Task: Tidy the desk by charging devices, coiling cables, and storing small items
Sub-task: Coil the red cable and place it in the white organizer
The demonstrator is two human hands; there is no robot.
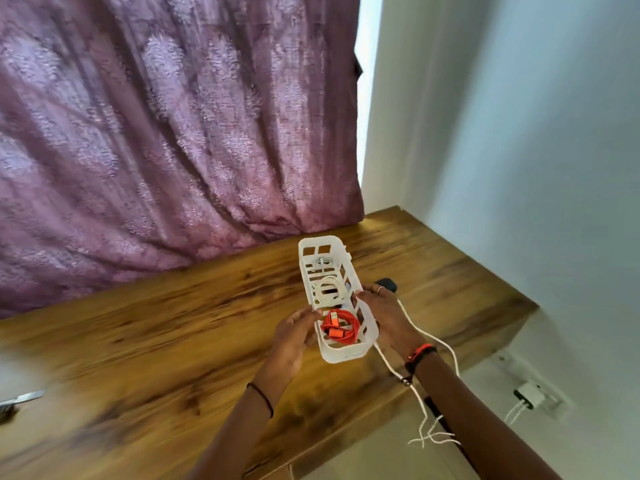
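Head view: my left hand (pixel 294 332) and right hand (pixel 386 317) clasp the basket (pixel 323 241) by its long sides, fingers curled on its rims, probably keeping the coiled orange cable (pixel 341 328) level inside.

Daylight glares beside curtain (pixel 173 133); edges blurred, warped.
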